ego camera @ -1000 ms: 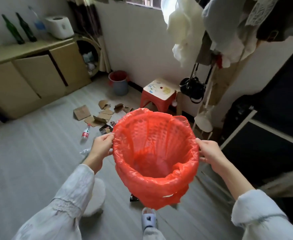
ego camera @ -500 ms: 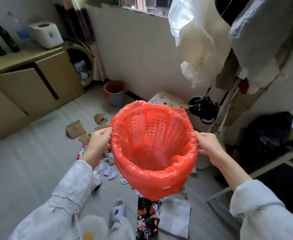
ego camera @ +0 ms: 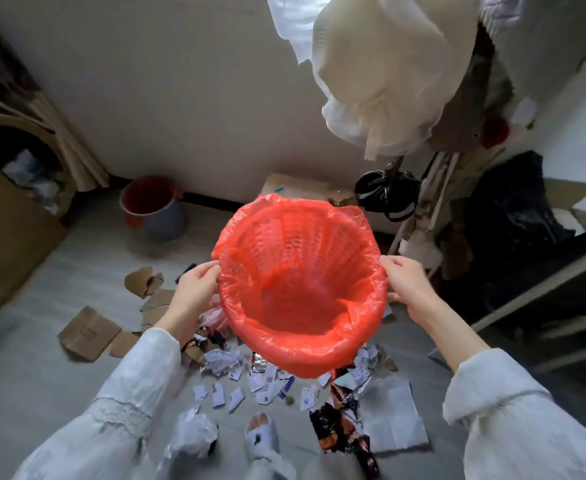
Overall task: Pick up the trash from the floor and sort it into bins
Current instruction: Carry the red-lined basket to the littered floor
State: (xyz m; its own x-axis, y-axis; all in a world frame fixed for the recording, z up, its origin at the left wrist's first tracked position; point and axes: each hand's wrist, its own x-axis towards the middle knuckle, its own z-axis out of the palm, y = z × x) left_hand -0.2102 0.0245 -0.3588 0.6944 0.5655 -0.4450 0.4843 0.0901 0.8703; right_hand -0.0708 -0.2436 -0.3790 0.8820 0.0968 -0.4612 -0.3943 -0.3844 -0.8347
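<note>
Above the littered floor (ego camera: 14,368), a person holds a bin (ego camera: 298,289) lined with a red bag, mouth up and tipped slightly toward the camera. The left hand (ego camera: 194,289) pinches the rim on its left side, thumb on top and fingers curled beneath; the right hand (ego camera: 405,285) grips the opposite rim the same way. The bin hangs clear of the floor, and nothing shows inside it.

The trash lies directly below and toward the person: torn paper scraps (ego camera: 236,389), a crumpled ball (ego camera: 194,438), dark wrappers (ego camera: 340,427) and a flat white sheet (ego camera: 392,414) near a slippered foot (ego camera: 262,434). Cardboard pieces (ego camera: 90,332) lie further left, nearer the left hand. A second bin (ego camera: 153,209) stands by the wall, well apart.

The likely next move is straight down: setting the bin beside the pile, not on it. The scraps spread widest left to right, so either hand could reach them once freed.
</note>
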